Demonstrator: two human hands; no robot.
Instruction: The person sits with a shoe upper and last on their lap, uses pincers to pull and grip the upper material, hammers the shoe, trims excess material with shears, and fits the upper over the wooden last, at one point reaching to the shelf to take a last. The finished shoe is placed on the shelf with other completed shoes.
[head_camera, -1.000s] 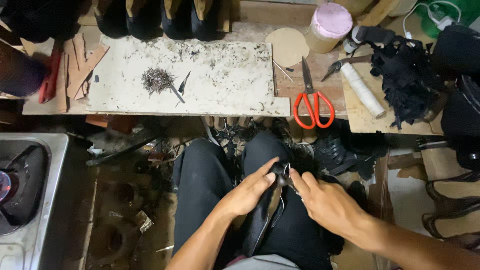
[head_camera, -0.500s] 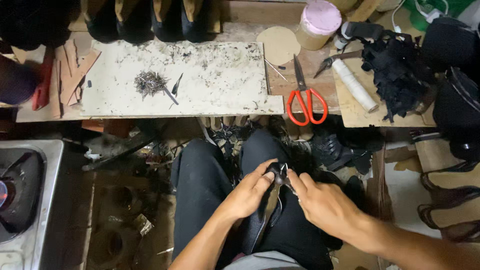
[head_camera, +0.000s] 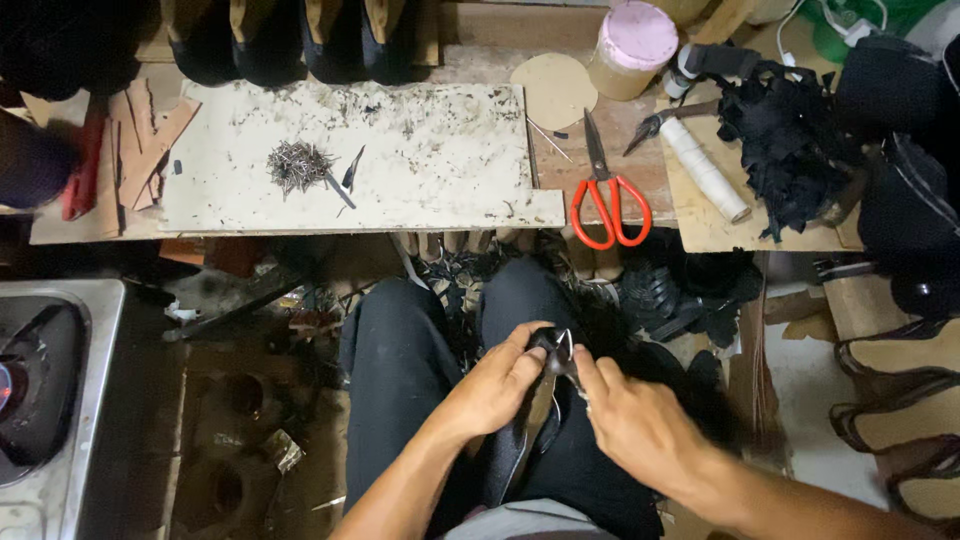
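Below, both hands, left (head_camera: 497, 385) and right (head_camera: 632, 425), pinch a dark, limp leather strip (head_camera: 533, 420) and small metal tool (head_camera: 566, 352); details indistinct.

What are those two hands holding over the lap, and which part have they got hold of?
Both the left hand and right hand pinch the upper end of a dark, strap-like piece, beside a small metal ring. Exactly what it is cannot be told.

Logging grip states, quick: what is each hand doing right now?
Left hand: closed on the dark shoe piece on the lap.
Right hand: fingers pinching that piece's top end.
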